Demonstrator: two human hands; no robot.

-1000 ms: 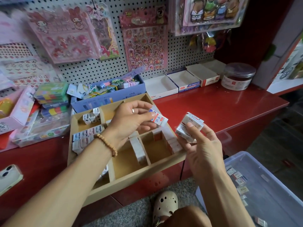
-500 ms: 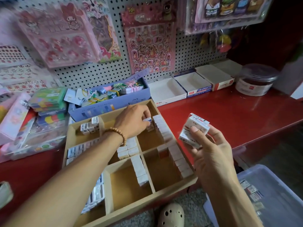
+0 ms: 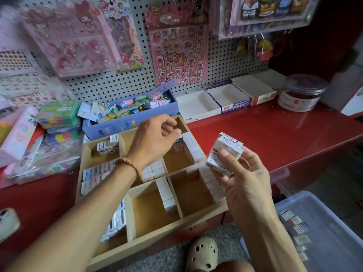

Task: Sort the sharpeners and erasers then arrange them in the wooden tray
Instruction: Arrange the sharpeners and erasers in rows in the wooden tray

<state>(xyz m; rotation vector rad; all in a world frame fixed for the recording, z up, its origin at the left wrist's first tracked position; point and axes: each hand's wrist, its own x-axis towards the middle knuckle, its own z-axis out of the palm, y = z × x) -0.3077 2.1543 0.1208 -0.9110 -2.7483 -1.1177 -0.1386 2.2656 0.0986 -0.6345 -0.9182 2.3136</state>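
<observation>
Fingers point(image 3: 227, 154) around stacked erasers point(image 3: 225, 152)

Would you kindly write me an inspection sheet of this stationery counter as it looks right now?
Surface: red counter, glossy, in front of a pegboard.
Job's things: wooden tray overhanging the counter's front edge; white erasers lined along its right compartments.
Clutter: blue box of tangled items behind the tray; open white cartons; lidded jar; phone at far left.
Grips: left hand curled over the far right compartment, contents hidden; right hand holds a stack of erasers.
Cables: nothing seen.
Surroundings: sticker sheets on the pegboard; clear bin on the floor.
</observation>
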